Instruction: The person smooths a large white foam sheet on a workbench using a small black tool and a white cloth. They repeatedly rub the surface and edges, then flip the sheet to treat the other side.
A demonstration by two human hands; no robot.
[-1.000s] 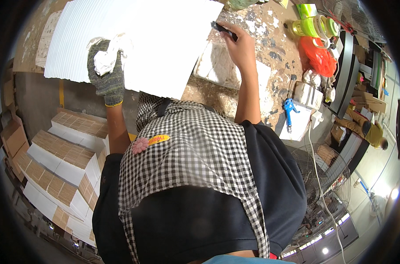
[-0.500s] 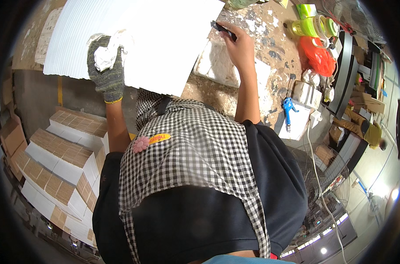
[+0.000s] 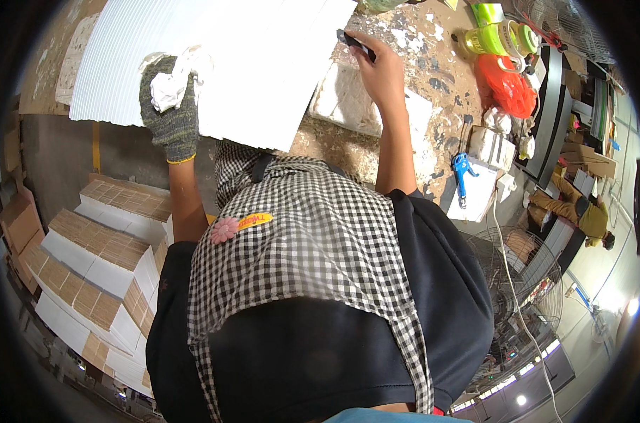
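The left forearm [image 3: 186, 194] reaches straight ahead, its gloved left grip [image 3: 170, 130] closed around a crumpled white cloth [image 3: 170, 90] over overlapping white sheets [image 3: 263, 67]. The right forearm [image 3: 396, 151] extends likewise, the bare right grip [image 3: 383, 74] angled inward, pinching a black tool [image 3: 359, 46] by the sheets' right edge. Well right of that grip, on the counter [image 3: 440, 63], sits a red plastic bag [image 3: 507, 88], contents unclear; beyond it, a yellow-green bottle [image 3: 483, 41].
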